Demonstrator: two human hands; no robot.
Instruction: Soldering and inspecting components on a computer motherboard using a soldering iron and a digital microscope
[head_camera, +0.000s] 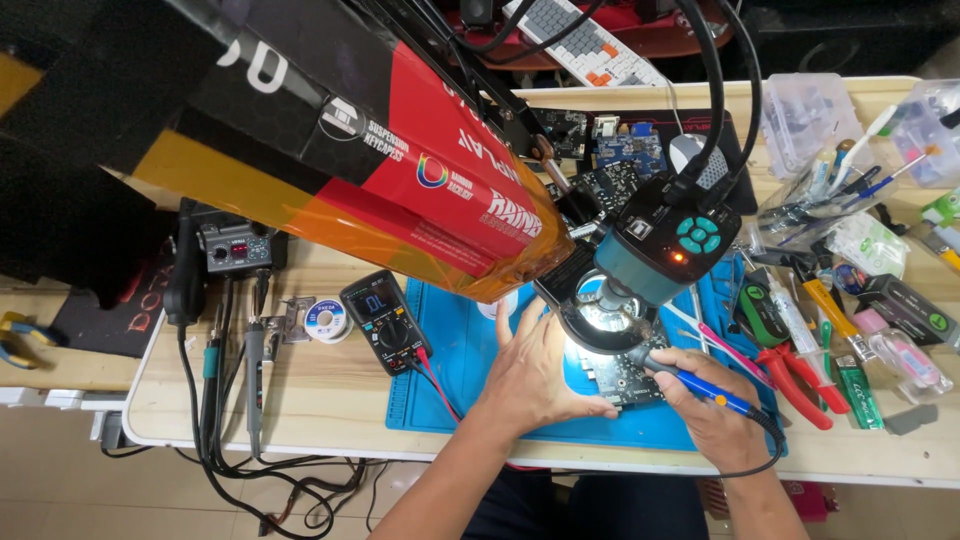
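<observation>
Overhead, red-and-black carton. Below, left hand flat beside circuit board on blue mat; right hand gripping soldering iron. Clear box and bag holding small parts, pens.

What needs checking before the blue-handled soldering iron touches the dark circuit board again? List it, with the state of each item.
1. Left hand steadying the dark circuit board on the blue work mat: ok, the hand lies beside the board at the lit spot.
2. Right hand gripping the blue-handled soldering iron: ok, held like a pen.
3. Iron tip on the right joint: cannot tell, it is hidden under the ring-lit microscope head.
4. Light on the board: ok, bright beneath the lens.
5. Iron's black cable free: ok, it loops off the table edge.
6. Red-handled pliers clear of the right hand: ok, apart.
</observation>
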